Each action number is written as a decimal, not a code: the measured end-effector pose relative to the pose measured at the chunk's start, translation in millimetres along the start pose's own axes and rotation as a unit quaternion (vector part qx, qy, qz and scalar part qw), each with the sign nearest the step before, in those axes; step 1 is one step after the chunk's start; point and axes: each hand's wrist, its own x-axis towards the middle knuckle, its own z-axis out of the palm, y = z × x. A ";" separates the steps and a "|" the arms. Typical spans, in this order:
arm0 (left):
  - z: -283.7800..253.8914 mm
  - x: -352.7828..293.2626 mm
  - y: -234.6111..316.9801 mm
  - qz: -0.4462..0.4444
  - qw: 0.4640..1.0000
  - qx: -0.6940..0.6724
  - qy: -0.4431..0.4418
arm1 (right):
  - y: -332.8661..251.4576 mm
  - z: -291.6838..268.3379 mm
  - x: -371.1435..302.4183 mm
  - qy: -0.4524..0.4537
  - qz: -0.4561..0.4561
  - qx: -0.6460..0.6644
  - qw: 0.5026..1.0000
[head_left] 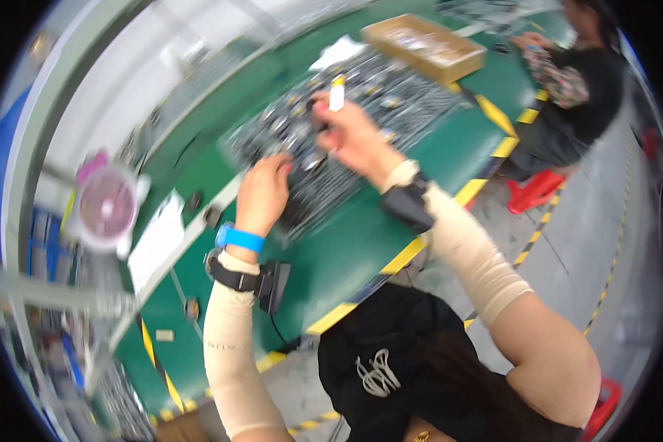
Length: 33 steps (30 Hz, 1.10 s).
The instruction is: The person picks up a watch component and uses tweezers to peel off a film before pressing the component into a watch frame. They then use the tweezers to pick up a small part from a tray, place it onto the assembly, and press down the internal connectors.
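Note:
A clear plastic tray (331,195) full of small dark and silvery parts, several with yellow spots, lies on the green table under my hands. Over its middle, my right hand (353,140) is closed, thumb and fingers pinched around a small dark part that is blurred by motion. A white and yellow tag (337,96) stands up at those fingers. My left hand (264,193) is at the tray's near left part, fingers curled down among the parts. Whatever its fingertips grip is too blurred to make out.
A cardboard box (423,48) stands beyond the tray, with white paper (339,53) beside it. At left are a pink and white fan (107,206) and a white sheet (158,236). Yellow-black tape edges the table (331,280). Another person (589,88) sits at far right.

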 end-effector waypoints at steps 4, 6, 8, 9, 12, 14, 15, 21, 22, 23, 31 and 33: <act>50.9 49.0 43.7 -0.031 0.991 0.097 -0.086 | -39.1 -28.7 -7.0 -0.017 -0.045 -0.054 0.997; 59.2 61.0 79.3 -0.049 0.967 0.205 -0.144 | -61.9 -32.7 -16.0 -0.010 0.011 0.077 0.997; 61.4 69.9 99.9 -0.037 0.955 0.248 -0.157 | -86.7 -24.0 -27.9 -0.007 0.031 0.099 0.995; 64.9 75.6 109.9 -0.015 0.957 0.246 -0.152 | -99.7 -25.3 -32.6 -0.004 0.010 0.092 0.996; 64.1 80.6 135.3 -0.012 0.951 0.279 -0.135 | -120.1 -24.0 -43.3 0.001 0.015 0.056 0.998; 56.5 82.8 147.1 -0.043 0.955 0.247 -0.159 | -127.7 -17.8 -48.4 0.015 0.000 0.037 0.999; 54.6 83.3 149.9 -0.060 0.956 0.231 -0.172 | -131.5 -16.5 -49.7 0.022 -0.006 0.029 0.999; 44.2 72.7 131.7 -0.017 0.977 0.114 -0.179 | -135.7 -5.3 -61.5 0.023 0.004 -0.007 1.000; 42.0 70.8 132.1 -0.048 0.979 0.089 -0.178 | -134.2 -5.1 -62.2 0.030 0.003 -0.022 0.999; 40.1 68.8 132.1 -0.079 0.979 0.065 -0.177 | -132.0 -4.8 -62.9 0.037 0.003 -0.036 0.999; 20.9 37.6 128.2 -0.195 0.959 -0.196 -0.066 | -116.7 9.5 -68.7 0.049 -0.022 -0.099 0.994; -8.1 23.4 140.0 -0.239 0.925 -0.293 -0.027 | -107.3 7.9 -60.0 0.034 -0.061 -0.129 0.989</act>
